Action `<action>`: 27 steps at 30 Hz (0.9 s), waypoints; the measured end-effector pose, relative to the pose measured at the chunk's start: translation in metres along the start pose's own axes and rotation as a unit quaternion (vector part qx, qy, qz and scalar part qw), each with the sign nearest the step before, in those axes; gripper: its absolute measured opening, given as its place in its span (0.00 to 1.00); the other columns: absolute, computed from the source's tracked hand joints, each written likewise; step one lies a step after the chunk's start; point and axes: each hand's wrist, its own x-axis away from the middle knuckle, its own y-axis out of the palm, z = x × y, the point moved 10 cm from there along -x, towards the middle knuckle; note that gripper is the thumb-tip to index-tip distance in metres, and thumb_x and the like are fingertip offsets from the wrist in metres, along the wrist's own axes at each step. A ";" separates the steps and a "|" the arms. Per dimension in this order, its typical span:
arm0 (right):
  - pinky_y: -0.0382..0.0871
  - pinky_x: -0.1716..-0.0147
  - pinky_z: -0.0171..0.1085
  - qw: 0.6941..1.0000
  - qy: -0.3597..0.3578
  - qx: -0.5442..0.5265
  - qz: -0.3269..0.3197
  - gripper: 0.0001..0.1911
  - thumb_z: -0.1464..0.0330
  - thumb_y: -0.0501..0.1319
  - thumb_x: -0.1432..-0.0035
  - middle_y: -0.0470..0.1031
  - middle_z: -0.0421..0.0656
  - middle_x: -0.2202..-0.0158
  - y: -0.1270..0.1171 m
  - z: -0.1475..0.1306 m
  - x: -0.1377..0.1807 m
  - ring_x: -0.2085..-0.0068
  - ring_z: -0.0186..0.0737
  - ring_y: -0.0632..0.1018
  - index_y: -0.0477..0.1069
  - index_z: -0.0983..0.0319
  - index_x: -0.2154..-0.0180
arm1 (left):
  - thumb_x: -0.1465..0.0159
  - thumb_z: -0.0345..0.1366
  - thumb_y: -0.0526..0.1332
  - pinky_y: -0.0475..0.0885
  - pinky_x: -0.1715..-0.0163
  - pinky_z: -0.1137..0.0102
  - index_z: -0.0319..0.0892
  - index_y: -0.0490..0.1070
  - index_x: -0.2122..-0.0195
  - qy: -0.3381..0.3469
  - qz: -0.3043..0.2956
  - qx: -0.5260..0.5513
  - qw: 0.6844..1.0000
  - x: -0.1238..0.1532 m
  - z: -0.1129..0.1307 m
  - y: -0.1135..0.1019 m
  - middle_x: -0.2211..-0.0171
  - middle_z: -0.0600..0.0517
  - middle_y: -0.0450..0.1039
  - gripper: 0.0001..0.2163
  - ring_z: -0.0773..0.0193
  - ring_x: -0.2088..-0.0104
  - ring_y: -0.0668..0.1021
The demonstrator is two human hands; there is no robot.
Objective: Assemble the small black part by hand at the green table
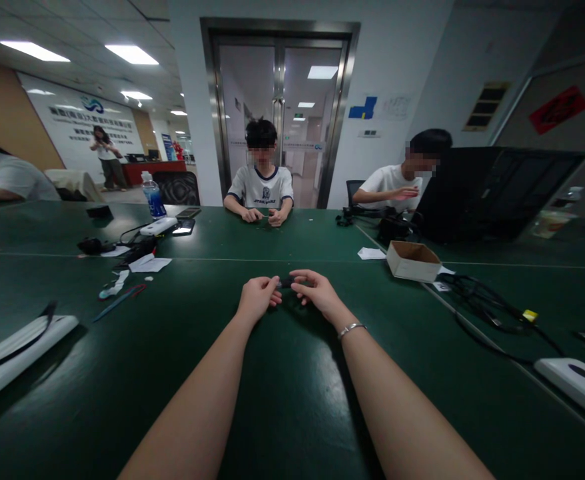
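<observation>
A small, short dark object [286, 283], with a lighter bit at its left end, is held just above the green table between my two hands. Its exact kind is too small to make out. My left hand [258, 298] pinches the left end between thumb and fingers. At the right end, the thumb and forefinger of my right hand [318, 293] close around it, the other fingers curled beneath. A silver bracelet [351, 329] circles my right wrist.
An open cardboard box [413, 261] and black cables [497, 307] lie to the right, near a large black monitor [472, 193]. Papers [150, 264], a phone [183, 227] and a bottle [153, 195] are at left. A person [261, 180] sits opposite, hands on the table.
</observation>
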 end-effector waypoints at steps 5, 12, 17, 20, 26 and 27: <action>0.68 0.81 0.27 1.000 -0.001 0.010 -0.010 0.20 0.69 0.69 0.55 0.72 0.42 0.62 0.002 -0.002 0.001 0.75 0.28 0.72 0.74 0.61 0.56 | 0.36 0.45 0.58 0.70 0.80 0.75 0.34 0.73 0.67 -0.013 0.003 0.006 1.000 0.002 0.002 -0.001 0.76 0.47 0.75 0.16 0.67 0.79 0.76; 0.67 0.81 0.27 1.000 -0.013 0.013 -0.016 0.22 0.68 0.70 0.57 0.72 0.43 0.61 0.002 -0.001 -0.001 0.74 0.29 0.72 0.74 0.62 0.56 | 0.34 0.41 0.56 0.68 0.82 0.76 0.33 0.72 0.70 -0.034 0.007 0.005 0.999 0.003 0.004 -0.001 0.78 0.47 0.74 0.15 0.68 0.81 0.75; 0.67 0.81 0.27 0.999 -0.017 0.018 -0.020 0.22 0.69 0.70 0.58 0.71 0.42 0.60 0.003 -0.003 0.000 0.74 0.29 0.72 0.74 0.62 0.57 | 0.34 0.41 0.55 0.68 0.82 0.75 0.33 0.71 0.72 -0.051 -0.007 -0.018 0.999 0.000 0.001 0.001 0.79 0.47 0.74 0.17 0.68 0.82 0.74; 0.66 0.82 0.27 0.999 -0.024 0.028 -0.022 0.21 0.69 0.70 0.59 0.71 0.41 0.60 0.005 -0.006 0.001 0.74 0.29 0.72 0.73 0.61 0.58 | 0.33 0.42 0.54 0.67 0.82 0.76 0.33 0.72 0.72 -0.061 -0.020 -0.031 0.997 -0.001 -0.001 0.002 0.79 0.47 0.74 0.17 0.69 0.82 0.74; 0.65 0.83 0.27 0.998 -0.035 0.048 -0.023 0.20 0.70 0.70 0.59 0.71 0.41 0.60 0.008 -0.010 0.002 0.76 0.28 0.71 0.73 0.61 0.60 | 0.33 0.43 0.52 0.65 0.83 0.76 0.35 0.72 0.74 -0.060 0.003 -0.073 0.996 0.003 0.004 -0.001 0.79 0.47 0.73 0.19 0.69 0.83 0.72; 0.66 0.83 0.27 0.998 -0.034 0.050 -0.022 0.20 0.69 0.70 0.59 0.71 0.41 0.61 0.008 -0.010 0.002 0.76 0.28 0.71 0.73 0.61 0.60 | 0.33 0.43 0.51 0.65 0.83 0.75 0.35 0.71 0.74 -0.058 0.012 -0.079 0.995 0.005 0.006 -0.002 0.80 0.48 0.73 0.19 0.69 0.83 0.72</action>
